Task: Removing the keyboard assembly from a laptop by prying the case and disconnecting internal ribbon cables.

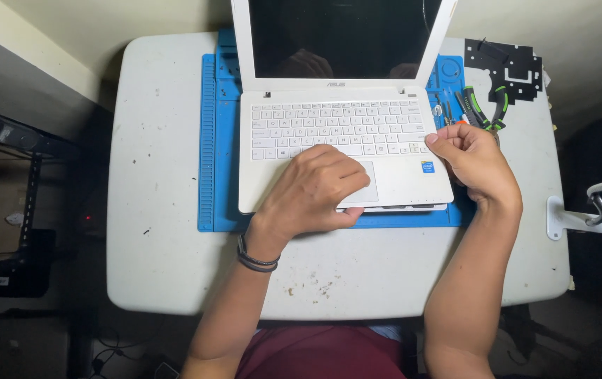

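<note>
Nearest the camera, the person's two forearms reach up over the near edge of the white table (167,267), the left wrist ringed by dark bands (255,258). The left hand (315,189) lies palm down on the front of the white laptop (399,179), its fingers (346,172) bent and spread over the touchpad, the thumb hooked under the front edge; the fingers are loosely curled and press on the palm rest without closing round anything. To the right of those fingers, the right hand (473,165) holds the laptop's right front corner, its fingers folded over the side edge and the thumb lying on top near a small blue sticker (428,166).

Under the hands, the laptop sits open on a blue work mat (213,140). Beyond the fingers lies the keyboard, then the dark screen standing up. Just beyond the right hand lie green-handled pliers (487,105), and farther off a flat black bracket (511,67).
</note>
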